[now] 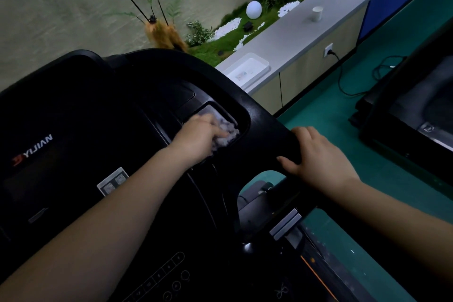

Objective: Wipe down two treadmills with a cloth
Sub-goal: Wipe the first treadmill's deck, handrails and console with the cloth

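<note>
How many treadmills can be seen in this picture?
2. One treadmill fills the left and centre, under both hands. The second treadmill stands at the right edge, only partly in view.

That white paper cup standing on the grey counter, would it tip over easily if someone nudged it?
Probably yes. The paper cup looks thin-walled and light, so a nudge would likely slide or topple it. It stands upright on the smooth grey counter, narrower at the base than the rim. Whether it holds liquid cannot be seen.
</note>
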Demonstrator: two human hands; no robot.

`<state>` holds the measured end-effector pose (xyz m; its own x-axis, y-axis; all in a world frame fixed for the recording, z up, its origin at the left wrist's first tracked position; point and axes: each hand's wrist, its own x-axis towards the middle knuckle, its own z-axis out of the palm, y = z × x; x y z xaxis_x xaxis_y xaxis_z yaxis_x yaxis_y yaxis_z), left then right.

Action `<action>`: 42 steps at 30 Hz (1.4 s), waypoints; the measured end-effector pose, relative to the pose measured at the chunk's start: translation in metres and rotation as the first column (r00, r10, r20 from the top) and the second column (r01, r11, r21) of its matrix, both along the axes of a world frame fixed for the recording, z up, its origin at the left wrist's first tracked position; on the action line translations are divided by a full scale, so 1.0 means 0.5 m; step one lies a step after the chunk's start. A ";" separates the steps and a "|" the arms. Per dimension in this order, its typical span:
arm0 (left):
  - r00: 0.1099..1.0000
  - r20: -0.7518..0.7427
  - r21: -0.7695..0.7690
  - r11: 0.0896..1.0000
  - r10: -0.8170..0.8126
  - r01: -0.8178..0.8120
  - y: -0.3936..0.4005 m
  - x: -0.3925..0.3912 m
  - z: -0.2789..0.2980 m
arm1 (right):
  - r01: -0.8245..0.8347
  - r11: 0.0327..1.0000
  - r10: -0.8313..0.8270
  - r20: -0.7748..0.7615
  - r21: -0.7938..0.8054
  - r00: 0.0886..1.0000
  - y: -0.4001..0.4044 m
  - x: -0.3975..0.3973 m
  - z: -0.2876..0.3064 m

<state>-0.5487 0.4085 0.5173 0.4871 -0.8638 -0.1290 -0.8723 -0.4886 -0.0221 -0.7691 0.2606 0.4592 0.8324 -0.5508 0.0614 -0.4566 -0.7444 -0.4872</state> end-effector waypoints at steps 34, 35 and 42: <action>0.975 -0.048 0.392 0.893 -0.218 0.219 0.018 0.010 0.044 | -0.013 1.000 0.012 0.009 0.011 1.000 -0.003 -0.001 0.002; 0.983 -0.094 0.319 0.931 -0.157 0.179 0.017 0.015 0.046 | -0.012 1.000 0.012 0.008 0.008 1.000 -0.002 -0.001 0.002; 0.992 0.068 -0.220 0.971 0.107 -0.090 0.020 0.073 0.072 | -0.011 1.000 0.011 0.019 0.012 1.000 -0.003 0.000 -0.001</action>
